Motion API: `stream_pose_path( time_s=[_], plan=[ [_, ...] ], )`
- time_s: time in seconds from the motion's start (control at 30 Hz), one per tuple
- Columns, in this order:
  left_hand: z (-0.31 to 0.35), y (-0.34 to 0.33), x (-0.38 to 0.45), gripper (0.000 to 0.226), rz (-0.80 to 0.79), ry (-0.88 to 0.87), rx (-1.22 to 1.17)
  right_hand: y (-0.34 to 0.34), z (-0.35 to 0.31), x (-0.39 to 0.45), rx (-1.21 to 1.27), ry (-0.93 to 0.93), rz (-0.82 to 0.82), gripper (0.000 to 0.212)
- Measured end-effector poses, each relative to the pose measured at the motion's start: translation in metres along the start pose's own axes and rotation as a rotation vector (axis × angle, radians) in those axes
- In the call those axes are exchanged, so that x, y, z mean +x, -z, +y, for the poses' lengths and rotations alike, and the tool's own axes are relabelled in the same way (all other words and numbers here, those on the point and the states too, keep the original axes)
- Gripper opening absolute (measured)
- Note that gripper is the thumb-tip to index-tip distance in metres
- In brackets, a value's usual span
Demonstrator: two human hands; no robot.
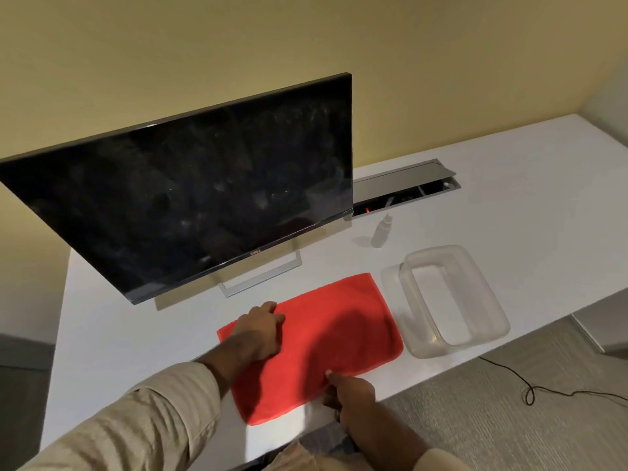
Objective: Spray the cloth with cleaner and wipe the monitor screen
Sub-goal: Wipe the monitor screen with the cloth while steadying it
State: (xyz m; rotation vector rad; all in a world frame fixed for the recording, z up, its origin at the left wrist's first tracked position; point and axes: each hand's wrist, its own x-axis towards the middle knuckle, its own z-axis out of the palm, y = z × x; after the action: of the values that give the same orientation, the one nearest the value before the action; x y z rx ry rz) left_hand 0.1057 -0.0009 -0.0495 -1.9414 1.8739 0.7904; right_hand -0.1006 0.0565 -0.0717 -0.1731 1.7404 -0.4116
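Note:
A red cloth (343, 331) lies flat on the white desk (509, 212), in front of the dark, smudged monitor (190, 198) on its silver stand. My left hand (261, 331) rests knuckles-up on the cloth's far left corner, fingers curled onto the fabric. My right hand (350, 392) touches the cloth's near edge with its fingertips; whether it pinches the edge is unclear. A small clear cleaner bottle (380, 231) stands upright behind the cloth, to the right of the monitor, out of both hands.
A clear plastic container (475, 266) sits on its lid just right of the cloth. An open cable hatch (407, 185) is set in the desk behind the bottle. A black cable (543, 390) trails over the grey carpet past the desk's near edge.

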Motion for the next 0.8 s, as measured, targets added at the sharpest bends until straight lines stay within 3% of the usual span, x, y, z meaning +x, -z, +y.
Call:
stream_pose_path(
  time_s=[0.2, 0.3, 0.4, 0.5, 0.57, 0.7, 0.8],
  plan=[
    [0.014, 0.013, 0.009, 0.05, 0.002, 0.071, 0.055, -0.003, 0.0, 0.004, 0.062, 0.0, -0.012, 0.01],
    [0.022, 0.016, 0.017, 0.05, 0.06, 0.086, 0.078, -0.005, -0.002, -0.001, 0.105, -0.019, -0.014, 0.017],
    [0.025, 0.012, 0.025, 0.061, 0.131, 0.083, -0.032, -0.001, -0.001, -0.004, 0.065, 0.014, 0.032, 0.027],
    [0.027, 0.008, 0.031, 0.085, 0.124, 0.1, -0.095, 0.006, 0.002, -0.009, 0.011, 0.071, 0.053, 0.022],
    [0.03, 0.006, 0.034, 0.088, 0.114, 0.12, -0.081, 0.009, 0.003, -0.01, 0.008, 0.082, 0.04, 0.021],
    [0.033, 0.009, 0.039, 0.052, 0.029, 0.154, -0.153, 0.01, -0.001, -0.014, 0.027, 0.045, 0.002, 0.021],
    [0.033, 0.016, 0.04, 0.044, -0.111, 0.127, -0.385, 0.011, -0.001, -0.014, -0.016, 0.054, -0.001, 0.027]
  ],
)
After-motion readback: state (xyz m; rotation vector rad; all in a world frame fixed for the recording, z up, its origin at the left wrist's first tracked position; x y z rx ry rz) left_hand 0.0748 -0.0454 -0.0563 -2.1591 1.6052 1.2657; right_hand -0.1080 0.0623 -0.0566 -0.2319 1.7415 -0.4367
